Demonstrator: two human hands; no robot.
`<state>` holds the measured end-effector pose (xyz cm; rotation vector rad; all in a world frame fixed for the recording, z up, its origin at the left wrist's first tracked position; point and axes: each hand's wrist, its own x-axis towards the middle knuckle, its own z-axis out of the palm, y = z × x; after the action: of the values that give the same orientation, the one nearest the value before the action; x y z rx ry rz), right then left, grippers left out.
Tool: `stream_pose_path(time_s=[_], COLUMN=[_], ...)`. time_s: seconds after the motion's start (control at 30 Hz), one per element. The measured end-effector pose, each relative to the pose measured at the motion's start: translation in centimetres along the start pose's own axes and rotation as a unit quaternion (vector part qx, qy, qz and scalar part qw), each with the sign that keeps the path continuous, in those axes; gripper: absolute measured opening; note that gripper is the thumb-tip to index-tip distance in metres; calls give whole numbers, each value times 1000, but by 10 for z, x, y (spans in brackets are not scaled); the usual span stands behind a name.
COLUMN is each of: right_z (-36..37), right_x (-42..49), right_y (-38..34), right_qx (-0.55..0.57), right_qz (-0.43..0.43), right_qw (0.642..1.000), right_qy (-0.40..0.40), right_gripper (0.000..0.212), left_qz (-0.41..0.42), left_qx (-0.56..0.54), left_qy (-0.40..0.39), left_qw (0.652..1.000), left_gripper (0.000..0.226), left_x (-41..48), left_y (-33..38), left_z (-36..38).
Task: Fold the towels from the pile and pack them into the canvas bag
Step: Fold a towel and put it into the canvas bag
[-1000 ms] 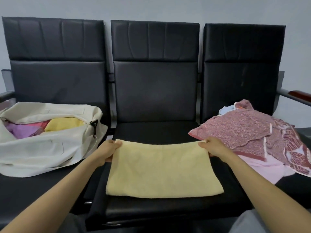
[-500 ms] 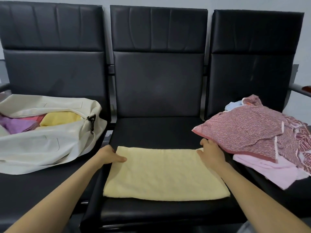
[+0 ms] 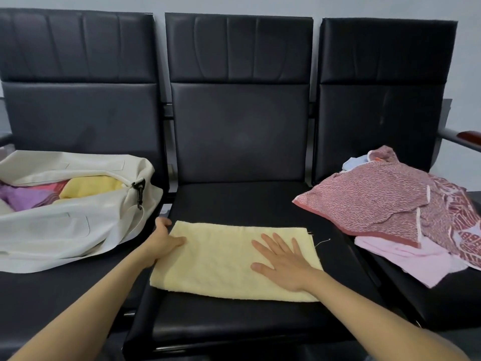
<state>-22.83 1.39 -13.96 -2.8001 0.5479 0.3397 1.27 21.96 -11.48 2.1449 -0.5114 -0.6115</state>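
Yellow towel (image 3: 221,264) lies folded on the middle seat (image 3: 234,201).
Soft and limp, probably light; right hand (image 3: 285,264) presses it flat, fingers spread, left hand (image 3: 162,242) pinches its left edge. Best lifted by both short ends.

We seem to be in a waiting area: linked black padded seats (image 3: 239,131) against a plain grey wall (image 3: 466,61).

Head-worn wide view looks forward and down, seemingly close over the middle seat (image 3: 234,204).

Left hand (image 3: 165,239) holds, right hand (image 3: 283,263) presses the yellow towel (image 3: 221,264).
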Motion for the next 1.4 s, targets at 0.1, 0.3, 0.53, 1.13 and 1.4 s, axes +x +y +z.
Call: stream_pose_path(time_s=[0.1, 0.3, 0.53, 1.13, 1.4], right_z=[-3, -14, -17, -53, -58], right_x=[9, 32, 35, 1, -2], right_y=[3, 13, 20, 61, 59], right_qx=[-1, 3, 133, 459, 241], right_qz=[-2, -18, -34, 116, 158], right_qw=[1000, 999, 989, 877, 952], right_qy=[14, 31, 61, 79, 101], right_gripper=[93, 94, 61, 32, 61], left_qz=[-18, 20, 50, 53, 285], left_qx=[-77, -158, -185, -259, 200], left_qy=[-168, -211, -236, -170, -87], left_qw=[983, 964, 953, 949, 933], left_gripper=[74, 89, 86, 54, 36], left_x=[-9, -21, -33, -35, -41], left_y=[4, 32, 102, 130, 93], left_z=[-17, -21, 12, 158, 149])
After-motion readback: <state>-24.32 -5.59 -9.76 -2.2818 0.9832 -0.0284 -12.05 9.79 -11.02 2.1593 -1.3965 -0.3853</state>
